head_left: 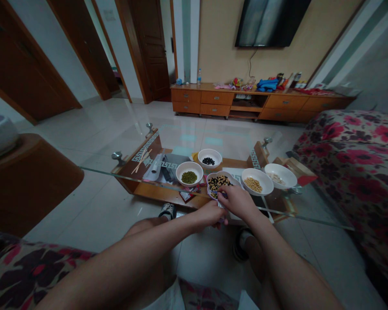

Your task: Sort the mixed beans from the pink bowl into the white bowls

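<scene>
A scalloped white bowl (235,181) of mixed black, yellow and green beans (219,184) stands near the front edge of the glass table. Over its near right side, my right hand (235,200) is closed; a small dark bluish piece shows at its fingertips, too little to name. My left hand (211,214) is closed just below, at the bowl's near end, with a pale purple bit by the fingers; what it grips is hidden. Around stand white bowls with green beans (189,177), black beans (208,161), yellow soybeans (253,184) and pale flat pieces (277,178).
The glass tabletop (323,221) has a bare front edge. Chopsticks (141,161) and a clear plastic roll (155,165) lie at the left. A paper bag (299,171) is at the right, beside a flowered sofa (352,150). A TV cabinet (216,98) stands behind.
</scene>
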Action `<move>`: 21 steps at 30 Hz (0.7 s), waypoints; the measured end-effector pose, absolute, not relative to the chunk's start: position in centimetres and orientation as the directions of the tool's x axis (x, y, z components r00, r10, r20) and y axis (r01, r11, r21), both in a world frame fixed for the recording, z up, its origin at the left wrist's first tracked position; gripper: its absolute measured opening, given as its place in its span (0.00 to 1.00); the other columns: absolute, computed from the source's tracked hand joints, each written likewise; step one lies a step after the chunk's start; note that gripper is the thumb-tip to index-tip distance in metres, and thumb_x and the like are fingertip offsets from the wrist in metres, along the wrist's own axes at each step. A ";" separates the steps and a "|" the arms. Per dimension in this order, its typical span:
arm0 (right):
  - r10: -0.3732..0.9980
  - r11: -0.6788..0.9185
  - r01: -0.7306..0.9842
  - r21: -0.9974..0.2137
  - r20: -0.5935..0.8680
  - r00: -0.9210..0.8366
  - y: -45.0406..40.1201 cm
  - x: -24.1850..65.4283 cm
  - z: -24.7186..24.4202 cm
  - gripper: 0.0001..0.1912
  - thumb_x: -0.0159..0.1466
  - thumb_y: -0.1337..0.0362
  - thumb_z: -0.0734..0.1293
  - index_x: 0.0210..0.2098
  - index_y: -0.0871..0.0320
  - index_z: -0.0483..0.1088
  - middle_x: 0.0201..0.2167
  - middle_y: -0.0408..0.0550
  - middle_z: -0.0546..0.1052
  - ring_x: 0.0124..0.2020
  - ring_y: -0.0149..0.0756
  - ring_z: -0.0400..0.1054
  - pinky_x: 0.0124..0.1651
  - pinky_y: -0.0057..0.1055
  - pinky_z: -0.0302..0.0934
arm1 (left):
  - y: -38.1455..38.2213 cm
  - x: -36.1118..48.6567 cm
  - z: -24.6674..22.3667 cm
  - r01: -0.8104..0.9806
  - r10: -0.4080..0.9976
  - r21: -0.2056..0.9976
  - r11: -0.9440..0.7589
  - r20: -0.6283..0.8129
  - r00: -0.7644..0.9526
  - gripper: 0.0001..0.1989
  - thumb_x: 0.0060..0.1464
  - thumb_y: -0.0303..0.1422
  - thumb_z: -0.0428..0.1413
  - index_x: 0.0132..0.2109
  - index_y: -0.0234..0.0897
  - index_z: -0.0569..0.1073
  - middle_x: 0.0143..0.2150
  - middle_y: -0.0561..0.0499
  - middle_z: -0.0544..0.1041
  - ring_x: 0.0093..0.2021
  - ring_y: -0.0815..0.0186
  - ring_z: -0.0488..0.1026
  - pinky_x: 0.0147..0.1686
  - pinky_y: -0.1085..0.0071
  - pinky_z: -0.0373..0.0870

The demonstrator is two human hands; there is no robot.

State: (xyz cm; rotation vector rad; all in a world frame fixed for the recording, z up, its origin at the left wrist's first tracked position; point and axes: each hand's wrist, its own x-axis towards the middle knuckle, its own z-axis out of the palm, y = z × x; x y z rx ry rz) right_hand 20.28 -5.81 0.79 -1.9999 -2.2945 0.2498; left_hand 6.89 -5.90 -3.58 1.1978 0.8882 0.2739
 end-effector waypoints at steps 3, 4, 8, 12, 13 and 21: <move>0.990 0.127 0.976 -0.177 -0.043 -0.137 -5.8 20.3 0.7 0.15 0.65 0.57 0.59 0.41 0.52 0.76 0.36 0.49 0.80 0.38 0.40 0.72 0.34 0.30 0.56 | -6.0 6.9 -3.1 0.262 0.614 0.886 0.383 -0.456 0.645 0.06 0.48 0.29 0.49 0.30 0.33 0.70 0.22 0.52 0.70 0.16 0.73 0.61 0.17 0.75 0.57; 0.990 0.126 0.977 -0.174 -0.044 -0.136 -5.8 20.3 0.7 0.15 0.65 0.57 0.59 0.41 0.52 0.76 0.36 0.49 0.80 0.38 0.40 0.72 0.34 0.30 0.56 | -6.0 6.8 -3.0 0.265 0.614 0.887 0.380 -0.455 0.645 0.05 0.48 0.28 0.49 0.30 0.33 0.70 0.22 0.52 0.70 0.16 0.73 0.61 0.17 0.75 0.57; 0.989 0.132 0.977 -0.169 -0.047 -0.142 -5.7 20.3 0.7 0.15 0.65 0.58 0.58 0.40 0.53 0.75 0.36 0.49 0.79 0.38 0.40 0.72 0.35 0.30 0.56 | -6.1 6.8 -2.8 0.271 0.614 0.893 0.360 -0.445 0.652 0.05 0.47 0.26 0.48 0.28 0.33 0.69 0.22 0.52 0.70 0.16 0.73 0.61 0.17 0.75 0.56; 0.989 0.128 0.975 -0.183 -0.051 -0.139 -5.7 20.3 0.7 0.15 0.65 0.57 0.59 0.41 0.53 0.76 0.37 0.50 0.79 0.39 0.40 0.72 0.35 0.30 0.56 | -6.1 6.7 -3.0 0.257 0.614 0.894 0.367 -0.440 0.655 0.05 0.47 0.27 0.49 0.29 0.33 0.69 0.23 0.51 0.70 0.17 0.72 0.61 0.18 0.75 0.57; 0.989 0.126 0.975 -0.182 -0.053 -0.137 -5.7 20.3 0.8 0.16 0.65 0.57 0.59 0.42 0.53 0.76 0.37 0.50 0.79 0.39 0.40 0.72 0.35 0.30 0.56 | -6.1 6.7 -3.0 0.258 0.617 0.895 0.364 -0.439 0.653 0.05 0.47 0.28 0.49 0.30 0.33 0.69 0.23 0.51 0.70 0.17 0.72 0.61 0.18 0.74 0.57; 0.988 0.118 0.978 -0.173 -0.078 -0.133 -5.9 20.2 1.2 0.16 0.66 0.58 0.59 0.44 0.53 0.76 0.39 0.50 0.79 0.41 0.41 0.72 0.37 0.31 0.58 | -5.9 6.7 -3.3 0.257 0.609 0.895 0.365 -0.438 0.661 0.05 0.47 0.28 0.49 0.28 0.33 0.69 0.23 0.51 0.70 0.17 0.73 0.61 0.17 0.75 0.56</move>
